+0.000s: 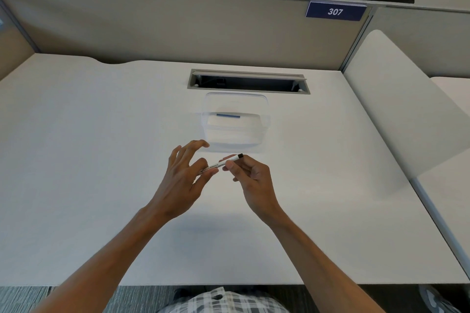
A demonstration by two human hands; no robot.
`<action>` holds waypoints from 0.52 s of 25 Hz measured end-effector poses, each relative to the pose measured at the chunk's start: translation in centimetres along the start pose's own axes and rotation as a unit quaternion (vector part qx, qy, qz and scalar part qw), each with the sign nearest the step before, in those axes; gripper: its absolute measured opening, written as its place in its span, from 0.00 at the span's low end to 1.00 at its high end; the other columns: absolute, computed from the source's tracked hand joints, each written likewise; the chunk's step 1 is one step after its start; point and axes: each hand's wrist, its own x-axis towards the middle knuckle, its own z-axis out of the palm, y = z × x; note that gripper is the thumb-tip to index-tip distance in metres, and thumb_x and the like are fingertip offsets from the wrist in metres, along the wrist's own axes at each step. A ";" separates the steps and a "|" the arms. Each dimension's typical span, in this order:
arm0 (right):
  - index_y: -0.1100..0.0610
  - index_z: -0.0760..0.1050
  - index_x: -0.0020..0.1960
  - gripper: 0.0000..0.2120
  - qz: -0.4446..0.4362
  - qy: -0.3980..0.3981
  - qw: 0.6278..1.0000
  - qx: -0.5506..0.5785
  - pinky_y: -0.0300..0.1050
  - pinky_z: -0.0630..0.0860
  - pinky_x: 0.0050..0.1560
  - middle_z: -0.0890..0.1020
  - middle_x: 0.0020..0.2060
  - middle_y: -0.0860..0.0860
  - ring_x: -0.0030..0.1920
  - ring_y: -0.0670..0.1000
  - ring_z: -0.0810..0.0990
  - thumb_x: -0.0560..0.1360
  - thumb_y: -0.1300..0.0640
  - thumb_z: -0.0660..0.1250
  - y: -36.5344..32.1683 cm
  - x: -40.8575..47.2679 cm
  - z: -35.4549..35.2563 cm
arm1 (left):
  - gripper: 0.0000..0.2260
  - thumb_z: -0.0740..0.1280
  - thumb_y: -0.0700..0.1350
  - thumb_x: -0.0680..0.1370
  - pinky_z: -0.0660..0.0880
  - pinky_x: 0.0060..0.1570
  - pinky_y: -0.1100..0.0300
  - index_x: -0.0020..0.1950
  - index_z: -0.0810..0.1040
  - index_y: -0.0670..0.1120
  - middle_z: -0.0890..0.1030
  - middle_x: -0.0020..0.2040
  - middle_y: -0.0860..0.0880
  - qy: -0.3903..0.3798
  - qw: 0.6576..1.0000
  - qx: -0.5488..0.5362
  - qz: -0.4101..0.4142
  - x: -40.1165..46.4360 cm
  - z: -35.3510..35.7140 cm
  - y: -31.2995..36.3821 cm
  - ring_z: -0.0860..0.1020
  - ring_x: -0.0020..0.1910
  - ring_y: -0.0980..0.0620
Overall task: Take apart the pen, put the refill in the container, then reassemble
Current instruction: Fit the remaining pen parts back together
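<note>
Checked fabric (221, 302) at the bottom edge, nearest of all. Two bare forearms reaching up from it over one white desk (89, 160). Two hands, meeting above the desk's middle. One pen (220, 164), white-barrelled with a black end cap, slanting between them, cap end up and to the right. Left hand (181, 179) pinching the pen's lower end between thumb and forefinger, remaining fingers fanned out and straight. Right hand (251, 175) curled round the upper part of the barrel, just below the cap. One clear plastic container (236, 122) just beyond the fingertips, apart from both hands. One thin blue refill (228, 115) lying crosswise inside it. One open cable slot (249, 81) behind the container. One beige partition (178, 25) farther back, carrying one blue plate marked 307 (335, 11).
</note>
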 end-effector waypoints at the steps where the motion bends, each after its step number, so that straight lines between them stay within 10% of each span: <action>1: 0.61 0.82 0.51 0.06 0.003 0.005 1.000 0.004 0.36 0.75 0.42 0.87 0.43 0.51 0.46 0.48 0.84 0.80 0.61 0.66 0.0 0.0 0.0 | 0.16 0.57 0.53 0.82 0.63 0.67 0.50 0.44 0.76 0.45 0.70 0.69 0.46 -0.007 1.000 -0.007 -0.006 -0.1 0.0 0.0 0.66 0.68 0.49; 13: 0.61 0.76 0.55 0.07 0.005 0.063 0.997 0.047 0.34 0.75 0.47 0.87 0.46 0.52 0.50 0.45 0.84 0.82 0.58 0.62 0.1 0.4 0.7 | 0.14 0.57 0.53 0.82 0.64 0.68 0.42 0.49 0.80 0.49 0.74 0.65 0.50 -0.029 1.000 -0.002 -0.012 -0.6 1.8 0.8 0.70 0.66 0.52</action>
